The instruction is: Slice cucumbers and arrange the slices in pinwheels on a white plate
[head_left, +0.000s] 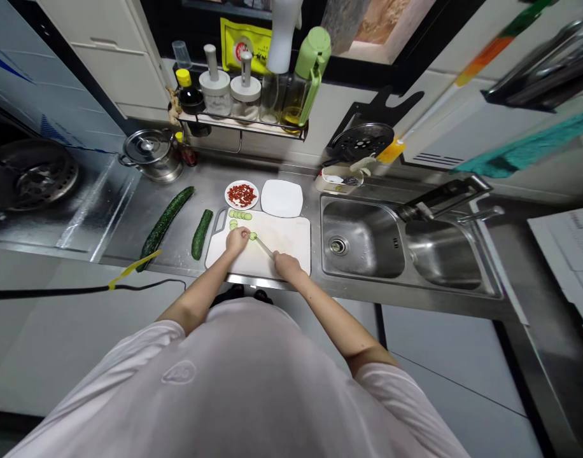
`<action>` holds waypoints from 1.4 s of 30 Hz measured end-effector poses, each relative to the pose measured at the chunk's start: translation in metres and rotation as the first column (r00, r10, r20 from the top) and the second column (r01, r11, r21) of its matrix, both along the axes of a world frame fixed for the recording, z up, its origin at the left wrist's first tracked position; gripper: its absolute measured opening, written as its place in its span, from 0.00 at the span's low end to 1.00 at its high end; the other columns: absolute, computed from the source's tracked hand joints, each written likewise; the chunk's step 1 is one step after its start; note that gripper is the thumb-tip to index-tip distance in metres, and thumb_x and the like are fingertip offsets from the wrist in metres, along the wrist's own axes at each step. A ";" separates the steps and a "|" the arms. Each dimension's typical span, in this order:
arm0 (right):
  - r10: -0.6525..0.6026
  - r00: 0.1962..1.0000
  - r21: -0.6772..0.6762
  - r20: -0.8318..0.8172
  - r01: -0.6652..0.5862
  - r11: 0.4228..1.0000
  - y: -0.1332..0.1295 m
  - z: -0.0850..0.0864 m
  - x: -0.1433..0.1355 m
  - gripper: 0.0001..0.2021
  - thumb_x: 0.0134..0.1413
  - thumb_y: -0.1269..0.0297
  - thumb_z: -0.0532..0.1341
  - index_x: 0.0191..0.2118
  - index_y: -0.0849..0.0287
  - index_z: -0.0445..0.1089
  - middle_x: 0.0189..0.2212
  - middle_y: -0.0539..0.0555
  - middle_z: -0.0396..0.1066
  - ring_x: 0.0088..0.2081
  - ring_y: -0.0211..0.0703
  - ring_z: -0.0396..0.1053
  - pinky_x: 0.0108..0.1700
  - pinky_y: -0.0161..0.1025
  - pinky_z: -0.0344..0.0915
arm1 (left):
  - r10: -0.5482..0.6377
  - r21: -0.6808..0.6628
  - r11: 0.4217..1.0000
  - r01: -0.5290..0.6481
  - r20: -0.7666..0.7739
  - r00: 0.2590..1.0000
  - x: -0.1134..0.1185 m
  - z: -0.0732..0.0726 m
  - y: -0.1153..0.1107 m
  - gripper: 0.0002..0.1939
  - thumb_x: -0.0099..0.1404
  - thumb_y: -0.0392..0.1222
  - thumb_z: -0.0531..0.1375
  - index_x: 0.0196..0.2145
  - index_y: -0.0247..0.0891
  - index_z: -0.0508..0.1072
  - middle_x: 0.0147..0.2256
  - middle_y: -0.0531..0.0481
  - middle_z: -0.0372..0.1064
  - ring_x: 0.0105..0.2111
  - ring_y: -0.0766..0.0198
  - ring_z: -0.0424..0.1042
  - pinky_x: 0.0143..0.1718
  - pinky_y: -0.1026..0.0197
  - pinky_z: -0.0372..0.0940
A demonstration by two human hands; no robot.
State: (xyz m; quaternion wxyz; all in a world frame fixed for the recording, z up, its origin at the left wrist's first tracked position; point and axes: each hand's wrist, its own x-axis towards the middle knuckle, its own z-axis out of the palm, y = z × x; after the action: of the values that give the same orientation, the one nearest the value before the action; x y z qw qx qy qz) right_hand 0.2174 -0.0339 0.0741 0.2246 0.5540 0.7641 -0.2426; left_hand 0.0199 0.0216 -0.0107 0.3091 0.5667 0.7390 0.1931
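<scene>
My right hand (287,264) is wrapped around the handle of a kitchen knife (265,247), whose blade points up and left over the white cutting board (286,242). At the blade's tip is a pale green cucumber slice (253,236). My left hand (237,240) has its fingertips pinched together at the left edge of that slice. More cucumber slices (240,215) lie in a row at the board's upper left, with a few just below them. Left of the board lie a cut piece of cucumber (202,234) and a long whole cucumber (166,226).
Behind the board stand a plate of chopped red pieces (242,184) and a white square plate (282,198). A double sink (363,238) is on the right. A lidded steel pot (153,156) and a stove burner (31,175) are on the left. A condiment shelf (253,127) hangs above.
</scene>
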 end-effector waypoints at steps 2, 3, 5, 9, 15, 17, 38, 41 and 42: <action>-0.001 1.000 0.011 -0.013 0.001 1.000 0.003 0.000 -0.004 0.16 0.61 0.77 0.47 0.51 0.64 0.61 0.44 0.64 0.72 0.47 0.49 0.71 0.43 0.40 0.65 | -0.003 0.006 1.000 0.003 0.000 1.000 0.000 0.000 0.000 0.10 0.60 0.39 0.57 0.37 0.42 0.77 0.35 0.50 0.75 0.36 0.62 0.70 0.37 0.63 0.61; -0.002 1.000 0.019 -0.019 0.002 1.000 0.005 -0.001 -0.006 0.16 0.61 0.77 0.46 0.51 0.64 0.61 0.44 0.64 0.72 0.47 0.49 0.71 0.43 0.40 0.65 | -0.006 0.010 1.000 0.006 -0.001 1.000 0.000 0.000 0.000 0.10 0.60 0.39 0.57 0.37 0.42 0.77 0.35 0.50 0.75 0.36 0.62 0.70 0.37 0.64 0.61; -0.003 1.000 0.025 -0.029 0.003 1.000 0.009 -0.001 -0.009 0.15 0.61 0.77 0.47 0.51 0.64 0.62 0.44 0.64 0.72 0.47 0.49 0.71 0.43 0.40 0.66 | -0.014 0.015 1.000 0.014 -0.004 1.000 0.000 0.000 -0.001 0.10 0.61 0.39 0.57 0.37 0.42 0.77 0.35 0.50 0.75 0.36 0.62 0.70 0.37 0.64 0.61; 0.000 0.999 0.017 -0.037 0.001 1.000 0.013 -0.002 -0.011 0.15 0.61 0.77 0.47 0.51 0.64 0.62 0.44 0.64 0.72 0.48 0.49 0.71 0.44 0.40 0.65 | -0.019 0.002 1.000 0.020 -0.010 1.000 0.000 0.002 0.000 0.10 0.61 0.39 0.56 0.37 0.42 0.77 0.34 0.50 0.75 0.36 0.62 0.71 0.37 0.64 0.62; 0.007 0.999 0.026 -0.032 -0.006 1.000 0.013 -0.001 -0.011 0.16 0.60 0.78 0.47 0.51 0.64 0.62 0.44 0.64 0.72 0.47 0.49 0.71 0.43 0.40 0.66 | -0.020 0.004 1.000 0.020 -0.015 1.000 0.000 0.002 -0.001 0.10 0.61 0.40 0.56 0.37 0.42 0.77 0.36 0.50 0.75 0.37 0.62 0.71 0.37 0.64 0.62; 0.010 0.999 0.031 -0.035 -0.009 0.999 0.013 -0.001 -0.012 0.15 0.61 0.77 0.47 0.51 0.64 0.62 0.45 0.65 0.72 0.47 0.49 0.71 0.44 0.40 0.66 | -0.018 0.011 1.000 0.018 -0.021 1.000 0.000 0.002 -0.001 0.10 0.61 0.40 0.56 0.37 0.42 0.77 0.35 0.50 0.75 0.36 0.62 0.71 0.37 0.64 0.62; 0.013 1.000 -0.002 0.008 -0.013 1.000 0.000 0.001 0.003 0.15 0.60 0.77 0.49 0.51 0.64 0.62 0.43 0.64 0.72 0.46 0.49 0.72 0.42 0.40 0.66 | -0.013 -0.008 1.000 0.013 -0.021 1.000 0.000 0.001 0.000 0.10 0.61 0.40 0.57 0.38 0.42 0.77 0.36 0.50 0.75 0.37 0.62 0.71 0.38 0.64 0.62; 0.006 1.000 0.002 -0.006 -0.006 1.000 0.002 0.002 0.001 0.15 0.60 0.77 0.49 0.51 0.64 0.62 0.43 0.64 0.72 0.47 0.49 0.72 0.43 0.40 0.66 | -0.014 0.005 1.000 0.014 -0.009 1.000 -0.001 -0.001 0.001 0.09 0.60 0.41 0.58 0.37 0.42 0.78 0.35 0.50 0.75 0.36 0.62 0.71 0.37 0.63 0.62; 0.004 1.000 0.006 -0.008 -0.004 1.000 0.003 0.002 -0.001 0.16 0.60 0.77 0.48 0.51 0.64 0.62 0.43 0.64 0.72 0.47 0.50 0.72 0.43 0.40 0.66 | -0.014 0.010 1.000 0.014 -0.004 1.000 -0.001 -0.001 0.001 0.09 0.60 0.41 0.58 0.37 0.42 0.78 0.34 0.50 0.75 0.36 0.62 0.71 0.36 0.63 0.61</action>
State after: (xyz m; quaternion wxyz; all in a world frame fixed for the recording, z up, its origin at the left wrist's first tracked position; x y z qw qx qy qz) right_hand 0.2163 -0.0308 0.0759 0.2203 0.5520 0.7669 -0.2421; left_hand 0.0186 0.0227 -0.0118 0.3063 0.5738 0.7345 0.1935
